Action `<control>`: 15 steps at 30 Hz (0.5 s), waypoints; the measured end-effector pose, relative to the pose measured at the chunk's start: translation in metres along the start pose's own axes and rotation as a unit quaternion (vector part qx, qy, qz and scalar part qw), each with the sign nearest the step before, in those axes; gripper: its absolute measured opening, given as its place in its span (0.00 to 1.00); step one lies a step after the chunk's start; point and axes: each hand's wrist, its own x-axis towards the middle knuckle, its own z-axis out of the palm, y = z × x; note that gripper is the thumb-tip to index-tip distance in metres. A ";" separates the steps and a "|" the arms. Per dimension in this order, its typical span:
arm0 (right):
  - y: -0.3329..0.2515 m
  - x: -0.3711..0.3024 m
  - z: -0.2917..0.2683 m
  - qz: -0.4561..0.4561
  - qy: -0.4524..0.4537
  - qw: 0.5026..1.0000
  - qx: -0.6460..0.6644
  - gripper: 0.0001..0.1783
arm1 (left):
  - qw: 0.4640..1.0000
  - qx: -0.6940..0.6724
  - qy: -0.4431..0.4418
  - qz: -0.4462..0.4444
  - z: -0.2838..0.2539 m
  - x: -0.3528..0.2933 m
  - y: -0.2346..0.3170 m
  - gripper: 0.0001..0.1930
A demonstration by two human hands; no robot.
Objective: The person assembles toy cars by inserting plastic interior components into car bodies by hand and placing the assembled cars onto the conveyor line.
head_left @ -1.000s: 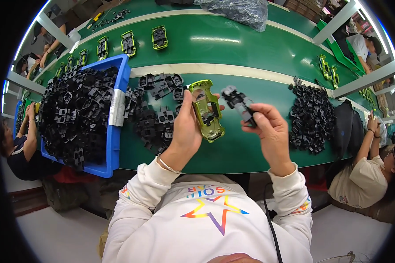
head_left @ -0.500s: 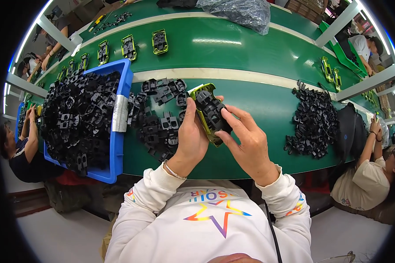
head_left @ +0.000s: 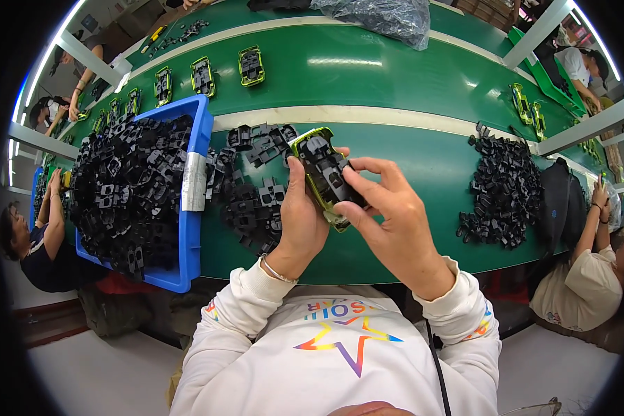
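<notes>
Brightness: bright and even across the green belt (head_left: 409,76), with no dim patches.
Source: overhead; a pale streak of glare lies on the belt's far lane.
Shadows: soft and short, gathered under the hands and inside the blue bin (head_left: 200,139) of black parts.
Sharpness: crisp at the centre, softer toward the rim.
Distortion: strong fisheye; the belt edges and metal rails bow, and a black ring closes off the corners.
Glare: the clear plastic bag (head_left: 385,15) glints.
</notes>
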 end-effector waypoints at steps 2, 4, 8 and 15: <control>0.002 0.001 0.001 -0.015 -0.005 0.999 -0.036 0.21 | 1.000 0.008 -0.008 -0.007 -0.001 0.002 0.001 0.32; 0.003 0.001 0.002 -0.029 -0.009 0.997 -0.074 0.21 | 1.000 0.013 -0.009 -0.003 0.001 0.002 0.001 0.32; 0.002 -0.002 0.006 -0.036 -0.024 0.988 -0.145 0.22 | 0.999 0.039 0.010 0.004 0.005 0.000 0.001 0.32; -0.004 0.000 0.005 -0.047 -0.060 0.984 -0.163 0.25 | 0.999 0.028 -0.030 0.015 -0.008 -0.001 0.000 0.21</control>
